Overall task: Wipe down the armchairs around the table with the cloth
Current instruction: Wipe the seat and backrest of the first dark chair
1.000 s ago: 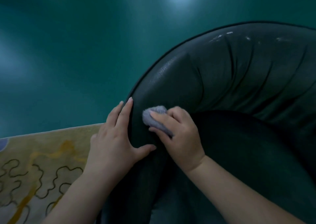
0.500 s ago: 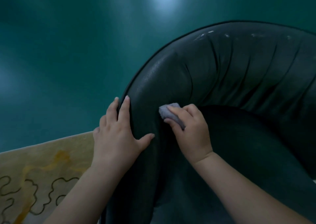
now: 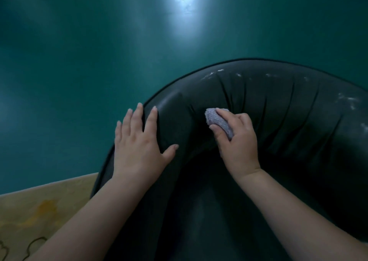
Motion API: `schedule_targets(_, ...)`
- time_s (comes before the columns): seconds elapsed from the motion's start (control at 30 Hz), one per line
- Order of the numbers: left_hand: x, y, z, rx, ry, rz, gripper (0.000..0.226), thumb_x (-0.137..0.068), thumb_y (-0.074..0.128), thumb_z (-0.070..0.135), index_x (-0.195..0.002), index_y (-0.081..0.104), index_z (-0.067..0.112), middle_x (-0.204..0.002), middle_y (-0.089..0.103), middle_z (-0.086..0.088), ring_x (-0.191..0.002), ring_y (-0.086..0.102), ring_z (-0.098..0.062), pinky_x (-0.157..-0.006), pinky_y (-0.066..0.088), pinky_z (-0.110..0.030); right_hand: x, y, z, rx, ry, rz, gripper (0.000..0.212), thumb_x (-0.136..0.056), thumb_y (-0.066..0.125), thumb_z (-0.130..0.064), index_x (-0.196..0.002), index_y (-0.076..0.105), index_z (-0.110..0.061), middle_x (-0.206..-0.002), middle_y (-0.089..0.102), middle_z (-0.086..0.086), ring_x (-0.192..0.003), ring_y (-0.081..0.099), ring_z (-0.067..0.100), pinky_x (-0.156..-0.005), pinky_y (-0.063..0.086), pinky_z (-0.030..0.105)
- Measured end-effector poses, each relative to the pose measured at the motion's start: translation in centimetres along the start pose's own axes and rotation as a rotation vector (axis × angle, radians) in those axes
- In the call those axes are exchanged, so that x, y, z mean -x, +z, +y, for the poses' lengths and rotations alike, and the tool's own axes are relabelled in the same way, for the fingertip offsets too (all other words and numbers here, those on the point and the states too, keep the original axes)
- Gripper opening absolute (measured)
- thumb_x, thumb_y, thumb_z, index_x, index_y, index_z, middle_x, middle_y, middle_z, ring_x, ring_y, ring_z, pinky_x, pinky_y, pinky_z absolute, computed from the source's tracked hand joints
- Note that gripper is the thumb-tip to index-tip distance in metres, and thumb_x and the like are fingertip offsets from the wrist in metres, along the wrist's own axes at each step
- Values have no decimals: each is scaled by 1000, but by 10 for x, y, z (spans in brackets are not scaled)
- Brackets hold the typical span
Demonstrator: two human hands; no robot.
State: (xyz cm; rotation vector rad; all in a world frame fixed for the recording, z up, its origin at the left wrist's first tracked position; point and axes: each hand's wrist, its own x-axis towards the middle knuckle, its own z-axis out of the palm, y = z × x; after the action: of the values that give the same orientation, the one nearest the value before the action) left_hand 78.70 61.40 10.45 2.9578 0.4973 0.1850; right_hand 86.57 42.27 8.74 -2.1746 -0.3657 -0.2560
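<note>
A dark green leather armchair (image 3: pixel 278 105) with a curved, pleated backrest fills the right and lower part of the view. My right hand (image 3: pixel 237 141) grips a bunched grey cloth (image 3: pixel 218 120) and presses it against the inner face of the backrest, left of centre. My left hand (image 3: pixel 139 141) lies flat with spread fingers over the chair's left rim, thumb on the inner side. Pale scuff marks (image 3: pixel 217 72) run along the top of the backrest.
A glossy teal floor (image 3: pixel 99 61) with a bright light reflection lies beyond the chair. A beige rug (image 3: pixel 39 211) with yellow and dark squiggle patterns reaches the chair's lower left side.
My right hand has carried the cloth up and rightward along the inside of the backrest. My left hand has slid up the rim. The view has tilted, so less rug shows.
</note>
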Motion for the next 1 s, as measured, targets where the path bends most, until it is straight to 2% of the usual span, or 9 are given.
schedule_targets(0.1,-24,10,24,-66,-17,33,106,-70,51,76,-152,8,25,-160,10,-6,-145,5,-30,-117,4,-48,-28,-10,14,1,-59,-13,38,-87,66,-22,-124,60,-14,-99,46,0,-93,53,21,-88,35,15)
schedule_targets(0.23,-59,16,52,-112,-92,-21,114,-61,49,85,-149,-2,35,-160,3,3,-143,9,-33,-113,9,-58,-73,-11,9,41,-210,-47,39,-86,67,-22,-123,61,-14,-95,48,6,-90,52,23,-84,38,23)
schedule_targets(0.33,-64,18,57,-143,-141,-17,114,-56,46,87,-148,-2,41,-159,5,5,-140,15,-33,-110,14,-59,-98,8,-10,138,-385,-168,39,-84,67,-25,-122,63,-16,-93,52,10,-89,51,27,-82,43,36)
schedule_targets(0.4,-62,18,56,-147,-148,2,112,-54,44,88,-147,0,44,-159,8,6,-139,17,-31,-111,16,-57,-107,14,-14,242,-447,-242,38,-87,63,-28,-124,61,-21,-96,51,8,-92,49,27,-81,43,39)
schedule_targets(0.47,-61,17,55,-148,-150,10,112,-53,43,89,-147,1,46,-159,10,6,-139,17,-30,-111,16,-56,-117,7,-3,288,-448,-242,36,-89,60,-29,-124,60,-23,-98,51,9,-94,49,28,-80,41,39)
schedule_targets(0.6,-62,19,57,-133,-149,25,111,-55,50,87,-147,4,47,-158,12,6,-139,17,-30,-112,13,-55,-127,-7,18,282,-330,-121,33,-88,61,-26,-121,63,-20,-94,50,6,-89,48,25,-75,36,32)
schedule_targets(0.73,-61,21,55,-141,-149,45,107,-57,55,82,-148,12,43,-158,14,5,-139,18,-30,-112,14,-55,-113,22,-14,217,-415,-243,34,-88,60,-31,-120,62,-19,-105,54,8,-99,50,27,-82,38,35)
schedule_targets(0.83,-62,21,55,-143,-149,49,108,-55,48,85,-147,11,43,-158,15,4,-139,19,-30,-112,14,-55,-125,24,-17,265,-450,-288,33,-87,60,-35,-118,63,-24,-103,54,7,-99,51,27,-83,40,37)
schedule_targets(1.0,-62,21,55,-137,-141,48,109,-55,44,89,-147,5,45,-158,13,5,-139,18,-30,-113,12,-56,-143,-22,25,359,-368,-146,27,-87,62,-24,-113,66,-19,-91,52,10,-87,51,31,-73,44,39)
